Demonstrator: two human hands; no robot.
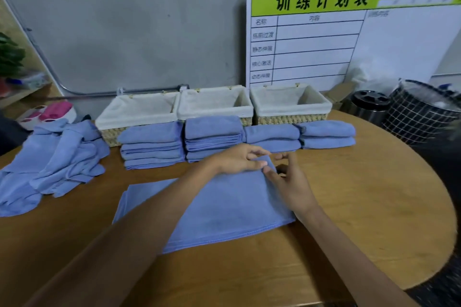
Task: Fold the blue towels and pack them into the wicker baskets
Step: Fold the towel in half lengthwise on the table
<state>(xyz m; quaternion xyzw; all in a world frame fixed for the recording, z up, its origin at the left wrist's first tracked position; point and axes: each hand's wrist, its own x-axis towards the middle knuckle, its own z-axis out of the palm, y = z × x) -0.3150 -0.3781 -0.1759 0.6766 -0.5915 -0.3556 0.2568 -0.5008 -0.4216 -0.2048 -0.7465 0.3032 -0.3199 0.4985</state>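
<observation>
On the table [374,194], in front of the baskets [214,102], I see the towel [219,209] lying flat, long axis left-right, its far right corner pinched by my left hand [237,159] and right hand [289,184], both equally near.

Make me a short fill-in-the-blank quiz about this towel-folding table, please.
1. Along the wall stand ___ cloth-lined wicker baskets.
2. Both hands, left hand and right hand, meet at the far ___ corner of the flat blue towel.
3. The loose heap of unfolded blue towels lies at the table's ___ side.
4. The round table is made of ___.

Missing words: three; right; left; wood
</observation>
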